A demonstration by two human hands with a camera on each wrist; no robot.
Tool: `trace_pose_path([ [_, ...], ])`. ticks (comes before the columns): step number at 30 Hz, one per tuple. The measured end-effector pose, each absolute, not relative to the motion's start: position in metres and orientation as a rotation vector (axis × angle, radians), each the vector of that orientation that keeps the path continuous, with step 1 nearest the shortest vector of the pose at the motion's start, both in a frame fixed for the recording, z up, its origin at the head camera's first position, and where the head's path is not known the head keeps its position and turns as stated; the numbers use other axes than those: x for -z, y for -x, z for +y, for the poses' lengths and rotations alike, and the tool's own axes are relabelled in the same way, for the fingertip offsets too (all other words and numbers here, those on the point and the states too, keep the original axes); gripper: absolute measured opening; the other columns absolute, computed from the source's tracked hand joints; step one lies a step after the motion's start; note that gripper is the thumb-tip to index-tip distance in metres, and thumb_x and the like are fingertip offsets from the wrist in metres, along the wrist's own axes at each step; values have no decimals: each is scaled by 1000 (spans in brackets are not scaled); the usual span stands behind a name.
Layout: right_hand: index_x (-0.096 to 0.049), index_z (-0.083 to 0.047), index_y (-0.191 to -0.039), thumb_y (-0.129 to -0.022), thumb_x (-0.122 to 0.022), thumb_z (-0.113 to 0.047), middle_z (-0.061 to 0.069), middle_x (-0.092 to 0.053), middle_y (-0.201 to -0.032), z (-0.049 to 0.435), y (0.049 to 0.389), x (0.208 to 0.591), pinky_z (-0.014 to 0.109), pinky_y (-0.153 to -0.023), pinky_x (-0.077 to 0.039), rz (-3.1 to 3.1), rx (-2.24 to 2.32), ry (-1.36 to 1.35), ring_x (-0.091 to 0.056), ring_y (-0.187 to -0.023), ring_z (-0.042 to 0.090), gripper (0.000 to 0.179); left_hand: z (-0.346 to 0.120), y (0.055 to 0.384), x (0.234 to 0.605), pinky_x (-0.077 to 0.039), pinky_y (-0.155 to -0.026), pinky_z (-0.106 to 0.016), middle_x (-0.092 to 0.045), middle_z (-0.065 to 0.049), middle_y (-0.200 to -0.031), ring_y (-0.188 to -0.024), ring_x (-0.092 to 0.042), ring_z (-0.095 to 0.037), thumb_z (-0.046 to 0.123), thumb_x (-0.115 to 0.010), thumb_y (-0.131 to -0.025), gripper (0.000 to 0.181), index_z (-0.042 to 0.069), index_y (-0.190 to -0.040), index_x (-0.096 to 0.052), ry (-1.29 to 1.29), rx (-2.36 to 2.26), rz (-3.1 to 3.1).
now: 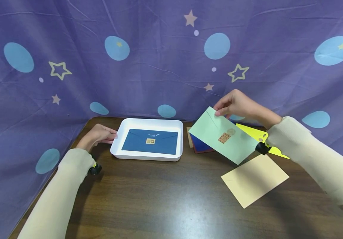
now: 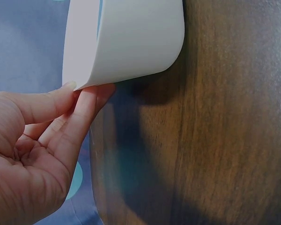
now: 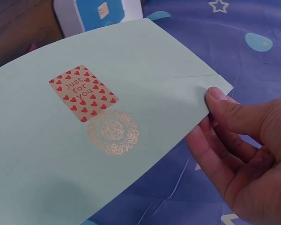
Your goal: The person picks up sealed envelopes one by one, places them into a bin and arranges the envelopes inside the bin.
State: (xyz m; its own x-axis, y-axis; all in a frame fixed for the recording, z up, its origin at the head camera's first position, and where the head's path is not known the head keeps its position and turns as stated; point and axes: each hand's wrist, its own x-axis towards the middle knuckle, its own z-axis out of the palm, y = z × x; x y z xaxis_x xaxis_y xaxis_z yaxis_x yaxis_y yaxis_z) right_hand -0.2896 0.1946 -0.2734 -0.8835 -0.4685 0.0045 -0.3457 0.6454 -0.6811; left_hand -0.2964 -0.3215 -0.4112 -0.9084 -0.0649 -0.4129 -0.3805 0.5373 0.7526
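In the head view, a white tray (image 1: 147,123) stands at the back left of the table with a dark blue envelope (image 1: 165,142) lying in it. My left hand (image 1: 102,133) pinches the tray's left rim between thumb and fingers, as the left wrist view shows at the tray wall (image 2: 131,47). Raised above the table on the right, a mint green envelope (image 1: 210,129) hangs tilted from my right hand (image 1: 238,104), which pinches it near one corner. Its "just for you" heart sticker (image 3: 83,93) and a gold round print face up in the right wrist view.
A cream envelope (image 1: 255,182) lies on the wooden table (image 1: 159,192) at the right. Partly hidden behind the green envelope are a blue envelope (image 1: 199,144) and a yellow one (image 1: 252,132). A purple patterned curtain (image 1: 165,66) hangs behind the table.
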Motion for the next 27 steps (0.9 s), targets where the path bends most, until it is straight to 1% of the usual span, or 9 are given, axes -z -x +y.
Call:
trace_pose_path([
  [3, -79, 0, -104, -91, -77, -7, 12, -78, -97, 190, 291, 269, 32, -67, -65, 2700, 1073, 671, -69, -77, 16, 15, -322, 296, 411, -65, -78, -27, -71, -1, -89, -73, -68, -5, 5, -66, -98, 44, -13, -136, -56, 370, -1308, 2451],
  [4, -79, -1, -104, -91, -76, -7, 11, -78, -97, 189, 292, 268, 33, -67, -65, 2705, 1075, 668, -69, -77, 16, 15, -322, 296, 411, -65, -78, -26, -71, -1, -89, -73, -68, -5, 6, -66, -98, 44, -13, -136, -56, 373, -1307, 2452],
  [5, -79, -1, -104, -91, -76, -7, 11, -78, -97, 188, 293, 267, 35, -68, -65, 2710, 1077, 666, -70, -78, 16, 15, -322, 296, 410, -65, -77, -26, -71, -1, -89, -73, -68, -5, 6, -66, -98, 44, -13, -136, -56, 372, -1307, 2452],
  [12, -80, -3, -104, -91, -77, -8, 10, -78, -96, 173, 299, 263, 34, -69, -65, 2730, 1088, 690, -70, -79, 16, 14, -324, 295, 410, -65, -77, -26, -71, 2, -85, -73, -68, -5, 6, -66, -98, 45, -13, -136, -56, 367, -1312, 2443],
  [15, -80, -3, -104, -91, -77, -7, 10, -78, -97, 163, 301, 260, 39, -72, -66, 2732, 1121, 694, -71, -80, 16, 14, -325, 295, 411, -65, -79, -27, -71, 2, -86, -73, -68, -5, 6, -66, -98, 44, -13, -136, -56, 363, -1319, 2442],
  [20, -79, -2, -105, -92, -76, -8, 11, -78, -100, 147, 303, 255, 37, -72, -67, 2724, 1194, 713, -72, -81, 14, 15, -323, 295, 411, -65, -84, -30, -71, 0, -89, -73, -68, -5, 6, -65, -98, 42, -12, -135, -57, 377, -1318, 2449],
  [22, -80, -3, -105, -92, -76, -9, 12, -78, -101, 141, 303, 254, 36, -72, -67, 2726, 1211, 728, -72, -81, 14, 15, -323, 296, 411, -65, -84, -30, -71, -1, -90, -72, -68, -5, 6, -66, -98, 41, -12, -135, -58, 391, -1316, 2452],
  [27, -80, -3, -103, -91, -77, -9, 11, -78, -99, 127, 305, 249, 41, -73, -66, 2725, 1250, 757, -72, -81, 15, 14, -323, 297, 411, -65, -82, -28, -71, 0, -88, -71, -68, -4, 5, -66, -98, 40, -11, -134, -59, 399, -1319, 2450],
])
